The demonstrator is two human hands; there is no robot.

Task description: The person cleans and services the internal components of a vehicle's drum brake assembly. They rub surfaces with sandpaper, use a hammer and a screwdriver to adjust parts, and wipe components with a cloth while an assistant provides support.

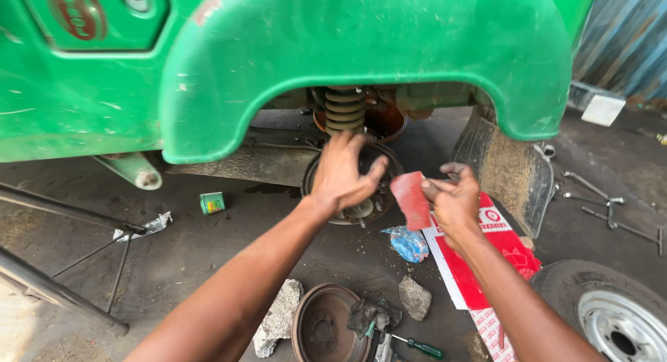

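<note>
Left hand (342, 173) at frame centre, fingers spread wide, palm pressed against the bare brake hub (361, 195) under the green wheel arch (361, 49); gripping nothing. Right hand (455, 199) just right of it, fingers curled, pinching a small red sheet (411, 199) held beside the hub. Coil spring (344, 110) directly above the hub. On the floor at bottom centre: removed brake drum (323, 327), green-handled screwdriver (417, 346), two stones. Blue plastic bag (408, 244) and red carton (479, 265) below the right hand. Wheel (615, 313) at lower right.
</note>
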